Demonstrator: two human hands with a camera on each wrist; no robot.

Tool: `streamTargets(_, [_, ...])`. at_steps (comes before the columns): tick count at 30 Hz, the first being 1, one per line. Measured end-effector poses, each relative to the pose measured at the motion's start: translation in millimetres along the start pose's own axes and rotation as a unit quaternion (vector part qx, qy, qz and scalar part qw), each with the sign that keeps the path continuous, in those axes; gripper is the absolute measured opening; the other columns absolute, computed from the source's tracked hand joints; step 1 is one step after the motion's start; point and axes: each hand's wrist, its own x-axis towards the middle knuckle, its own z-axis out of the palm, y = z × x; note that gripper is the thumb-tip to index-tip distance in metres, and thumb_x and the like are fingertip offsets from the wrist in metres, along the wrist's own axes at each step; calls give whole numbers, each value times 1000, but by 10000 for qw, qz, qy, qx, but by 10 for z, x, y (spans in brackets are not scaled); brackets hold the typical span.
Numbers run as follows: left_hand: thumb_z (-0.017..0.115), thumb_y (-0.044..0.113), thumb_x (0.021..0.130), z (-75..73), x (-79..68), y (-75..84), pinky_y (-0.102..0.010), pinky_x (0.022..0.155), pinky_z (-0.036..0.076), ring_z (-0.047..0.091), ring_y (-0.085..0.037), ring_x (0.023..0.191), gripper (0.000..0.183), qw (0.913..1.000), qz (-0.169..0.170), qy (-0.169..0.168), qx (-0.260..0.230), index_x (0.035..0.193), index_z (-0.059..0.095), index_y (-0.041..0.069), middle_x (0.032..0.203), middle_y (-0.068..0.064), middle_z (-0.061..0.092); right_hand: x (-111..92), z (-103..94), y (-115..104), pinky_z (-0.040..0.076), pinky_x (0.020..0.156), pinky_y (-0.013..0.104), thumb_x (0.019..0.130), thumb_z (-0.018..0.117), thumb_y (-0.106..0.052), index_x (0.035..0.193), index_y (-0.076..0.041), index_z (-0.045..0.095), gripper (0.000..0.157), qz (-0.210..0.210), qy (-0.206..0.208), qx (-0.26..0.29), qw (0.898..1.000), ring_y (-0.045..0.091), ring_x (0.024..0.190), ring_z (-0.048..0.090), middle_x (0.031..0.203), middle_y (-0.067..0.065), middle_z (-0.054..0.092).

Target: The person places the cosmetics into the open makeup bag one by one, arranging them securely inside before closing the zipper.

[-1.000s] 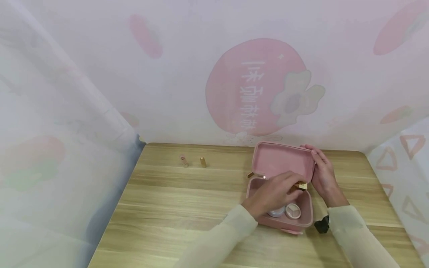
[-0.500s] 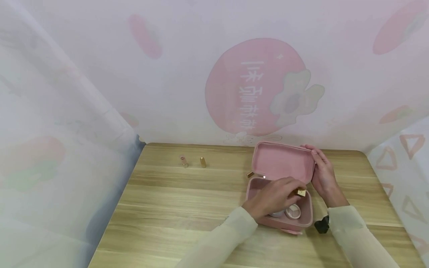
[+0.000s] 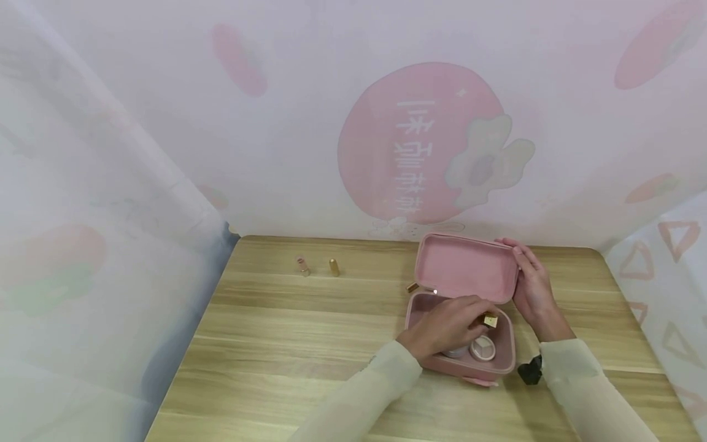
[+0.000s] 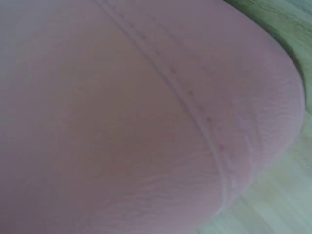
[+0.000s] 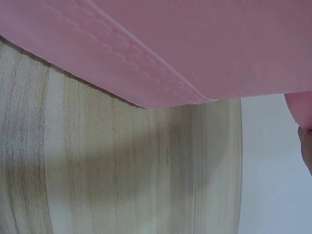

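While the right hand (image 3: 534,298) grips the edge of the raised lid (image 3: 469,264), the left hand (image 3: 450,322) is over the open pink case (image 3: 461,369), its fingers pinching a small gold-ended thing (image 3: 490,320). The work seems to me partway: a round compact (image 3: 483,348) and a pale jar (image 3: 455,353), half hidden, lie inside the case, whereas a pink tube (image 3: 303,265), a gold tube (image 3: 334,267) and a brown tube (image 3: 412,287) are on the table (image 3: 276,344). Whether things go in or out, I cannot tell.

Only the head view shows the inside and the pinch. The left wrist view gives a blurred seam (image 4: 195,114) on pink material; the right wrist view adds what looks like the lid's outer face.
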Motion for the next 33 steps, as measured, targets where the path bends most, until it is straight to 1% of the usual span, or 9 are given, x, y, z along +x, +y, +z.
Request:
streamTargets(7, [71, 24, 108, 20, -2, -9, -4, 105, 43, 62, 3, 118, 32, 9995, -49, -209, 252, 140, 66, 22, 131, 14, 71, -9, -1, 4, 62, 92, 26, 118, 48, -21, 140, -16, 70, 32, 24, 69, -117, 9999, 7, 125, 68, 143, -8, 72])
streamTargets(12, [70, 20, 108, 19, 0, 9, -7, 104, 47, 64, 1, 119, 31, 9982, -2, -279, 527, 139, 66, 24, 131, 15, 71, -2, 2, 13, 61, 94, 25, 118, 47, -21, 140, -16, 69, 32, 0, 73, -159, 9998, 7, 126, 67, 143, -9, 72])
streamTargets(17, [73, 17, 106, 33, -3, 17, -10, 101, 51, 66, -1, 117, 33, 9965, -13, -321, 767, 137, 66, 25, 126, 14, 73, 7, 9, 12, 60, 95, 25, 118, 48, -23, 139, -17, 70, 32, 6, 142, -230, 9996, 6, 127, 66, 142, -9, 72])
streamTargets(21, [76, 17, 104, 47, -4, 16, -10, 97, 54, 68, -1, 114, 37, 9950, -8, -304, 954, 138, 65, 24, 125, 12, 73, 10, 4, 12, 61, 95, 25, 118, 47, -21, 141, -16, 69, 32, 5, 76, -151, 9999, 7, 127, 67, 142, -8, 72])
streamTargets(23, [76, 17, 103, 47, -4, 21, -10, 93, 55, 69, -1, 111, 38, 9939, -39, -322, 1051, 138, 65, 24, 125, 11, 73, 13, 4, 13, 61, 94, 26, 118, 47, -20, 141, -15, 69, 33, 8, 52, -94, 9999, 7, 127, 68, 142, -7, 73])
streamTargets(27, [74, 17, 104, 53, -1, 28, -10, 85, 55, 68, -1, 106, 34, 9915, -115, -404, 1229, 136, 66, 24, 126, 11, 71, 23, 3, 20, 61, 94, 25, 118, 47, -22, 140, -17, 70, 32, 6, 130, -167, 9998, 7, 126, 69, 140, -8, 73])
streamTargets(29, [72, 18, 106, 58, 0, 30, -10, 84, 55, 68, -1, 105, 30, 9907, -118, -433, 1281, 135, 67, 23, 127, 11, 71, 25, 5, 23, 61, 94, 25, 118, 48, -22, 139, -16, 70, 32, -4, 162, -148, 9998, 8, 125, 69, 140, -8, 74])
streamTargets(33, [70, 21, 108, 67, 6, 30, -9, 86, 55, 69, -1, 107, 27, 9909, -152, -452, 1257, 134, 67, 22, 127, 10, 72, 19, 9, 26, 60, 94, 25, 117, 48, -20, 139, -14, 71, 32, -43, 147, -4, 9999, 9, 125, 69, 139, -6, 74])
